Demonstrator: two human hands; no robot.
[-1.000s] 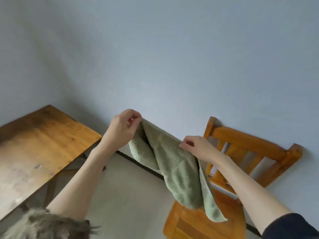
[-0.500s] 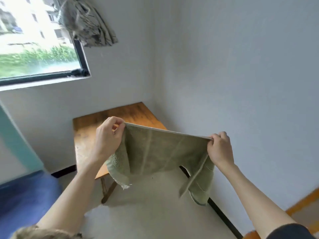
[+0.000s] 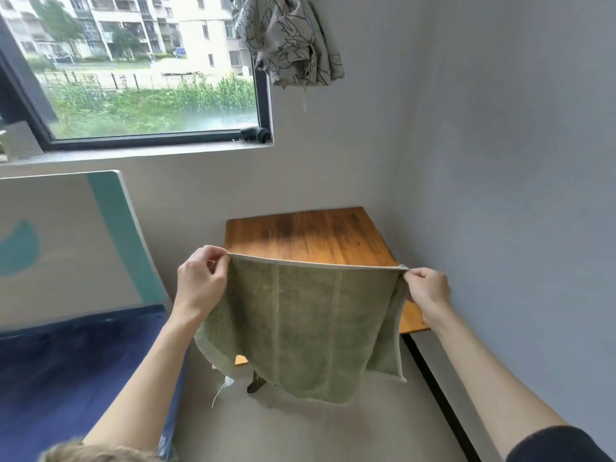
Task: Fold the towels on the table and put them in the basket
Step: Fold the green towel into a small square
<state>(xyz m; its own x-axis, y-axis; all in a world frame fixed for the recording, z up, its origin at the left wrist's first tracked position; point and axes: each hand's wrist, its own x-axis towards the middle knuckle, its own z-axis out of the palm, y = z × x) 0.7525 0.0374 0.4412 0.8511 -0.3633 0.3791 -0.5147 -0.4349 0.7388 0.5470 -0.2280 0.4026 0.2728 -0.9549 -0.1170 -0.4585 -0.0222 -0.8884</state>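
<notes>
A green towel (image 3: 310,325) hangs stretched in the air in front of a wooden table (image 3: 310,233). My left hand (image 3: 200,278) pinches its upper left corner. My right hand (image 3: 428,288) pinches its upper right corner, where a side flap folds back and hangs down. The top hem runs taut between both hands. The towel's lower edge hangs loose above the floor. It hides the table's near edge. No basket is in view.
The table stands in the corner against grey walls. A bed with a blue cover (image 3: 73,371) and a white and teal headboard (image 3: 66,241) lies to the left. A window (image 3: 143,68) and a hanging patterned cloth (image 3: 290,38) are above. A dark skirting strip (image 3: 440,398) runs along the right wall.
The view has swung left from a wooden chair to the table and window. My hands have moved apart and spread the bunched towel out flat between them.
</notes>
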